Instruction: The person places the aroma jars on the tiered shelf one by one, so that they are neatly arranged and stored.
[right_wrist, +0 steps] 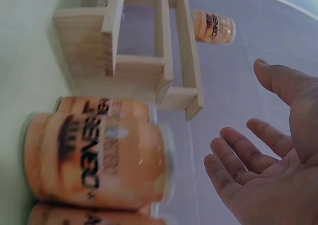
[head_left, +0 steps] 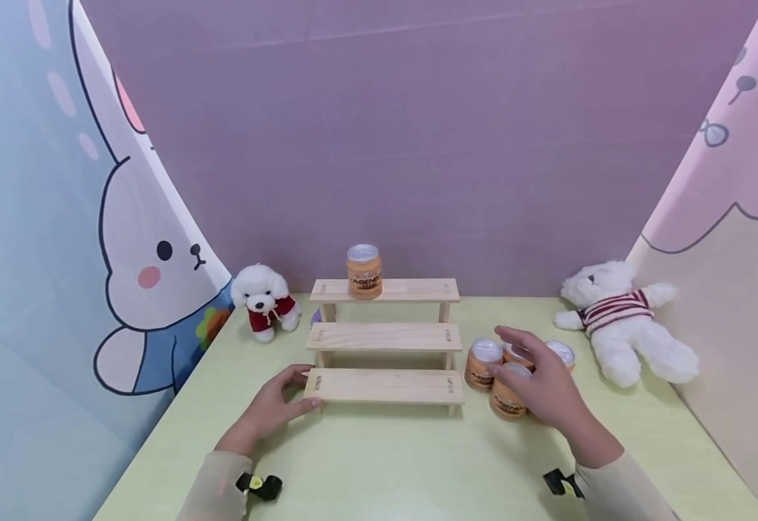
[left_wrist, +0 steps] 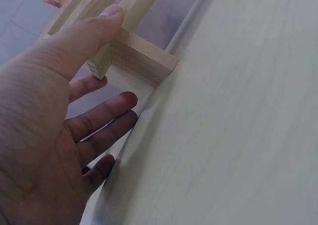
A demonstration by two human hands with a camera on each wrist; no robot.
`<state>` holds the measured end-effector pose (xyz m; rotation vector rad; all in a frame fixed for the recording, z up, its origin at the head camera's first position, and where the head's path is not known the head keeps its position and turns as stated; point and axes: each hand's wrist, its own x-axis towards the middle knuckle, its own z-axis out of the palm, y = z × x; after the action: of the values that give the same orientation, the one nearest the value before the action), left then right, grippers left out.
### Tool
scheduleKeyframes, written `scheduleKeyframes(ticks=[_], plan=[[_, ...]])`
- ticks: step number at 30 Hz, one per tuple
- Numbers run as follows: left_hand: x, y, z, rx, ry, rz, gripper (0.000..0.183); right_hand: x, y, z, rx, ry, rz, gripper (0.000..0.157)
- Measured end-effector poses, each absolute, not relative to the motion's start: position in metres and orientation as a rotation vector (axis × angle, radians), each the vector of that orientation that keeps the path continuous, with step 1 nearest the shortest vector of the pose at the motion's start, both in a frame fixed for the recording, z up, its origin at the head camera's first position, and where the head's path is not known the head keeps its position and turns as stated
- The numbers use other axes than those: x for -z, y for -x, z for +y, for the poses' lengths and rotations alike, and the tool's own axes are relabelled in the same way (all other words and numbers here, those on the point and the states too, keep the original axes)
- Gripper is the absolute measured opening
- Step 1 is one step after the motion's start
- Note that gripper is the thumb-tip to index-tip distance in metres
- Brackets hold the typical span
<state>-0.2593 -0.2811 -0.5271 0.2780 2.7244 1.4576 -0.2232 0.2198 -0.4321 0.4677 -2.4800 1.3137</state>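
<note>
The rack (head_left: 385, 336) stands on the desk (head_left: 379, 463), parallel to the back edge; one can (head_left: 365, 281) sits upright on its top step (head_left: 420, 289), near the left end. Left grip (head_left: 273, 402): thumb and fingers pinch the lowest step (head_left: 385, 387) at its left end, presumably steadying the rack. Right grip (head_left: 544, 387): fingers apart, holding nothing, above the other cans (head_left: 483, 373), clustered between rack and right edge, apparently for easy reach.

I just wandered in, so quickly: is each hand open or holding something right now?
Left hand: closed, gripping the lowest step's left end on the wooden rack.
Right hand: open, holding nothing, near the orange cans.
</note>
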Motion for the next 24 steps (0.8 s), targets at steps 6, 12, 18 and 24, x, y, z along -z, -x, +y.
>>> scheduleKeyframes(ticks=[6, 12, 18, 24], plan=[[0.528, 0.26, -0.281, -1.437, -0.282, 2.735, 0.067, 0.442, 0.219, 0.237, -1.254, -0.398, -2.513, 0.061], [0.528, 0.26, -0.281, -1.44, -0.27, 2.73, 0.067, 0.442, 0.216, 0.257, -1.247, -0.34, -2.509, 0.061], [0.528, 0.26, -0.28, -1.453, -0.264, 2.716, 0.066, 0.445, 0.21, 0.271, -1.278, -0.317, -2.514, 0.062], [0.529, 0.26, -0.281, -1.463, -0.272, 2.712, 0.065, 0.458, 0.208, 0.287, -1.22, -0.33, -2.485, 0.057]])
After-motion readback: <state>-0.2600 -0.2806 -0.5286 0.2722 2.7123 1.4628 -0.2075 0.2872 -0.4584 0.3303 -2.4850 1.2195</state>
